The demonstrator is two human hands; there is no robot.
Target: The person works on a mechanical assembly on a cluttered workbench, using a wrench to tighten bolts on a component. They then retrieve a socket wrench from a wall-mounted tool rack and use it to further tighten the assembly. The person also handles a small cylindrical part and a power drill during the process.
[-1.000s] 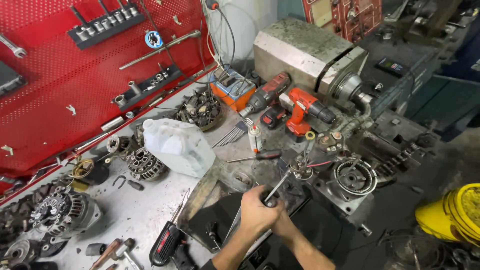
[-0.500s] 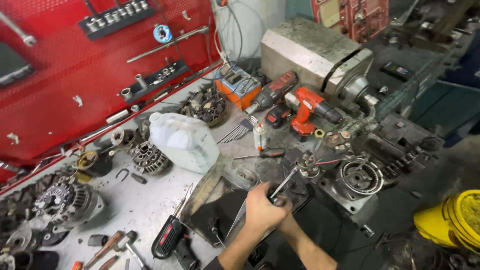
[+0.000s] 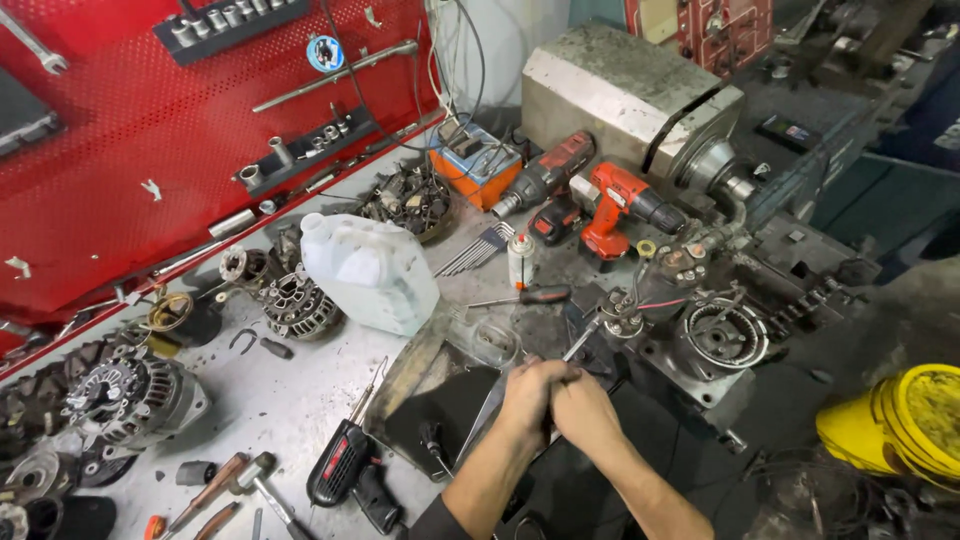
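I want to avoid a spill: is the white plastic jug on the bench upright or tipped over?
Tipped: the white jug lies on its side, neck toward the red wall.

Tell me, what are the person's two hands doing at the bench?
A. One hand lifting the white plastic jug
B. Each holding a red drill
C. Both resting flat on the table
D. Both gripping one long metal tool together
D: the left hand and right hand are clasped together around the handle of a long metal tool, whose tip points at a small part on the bench.
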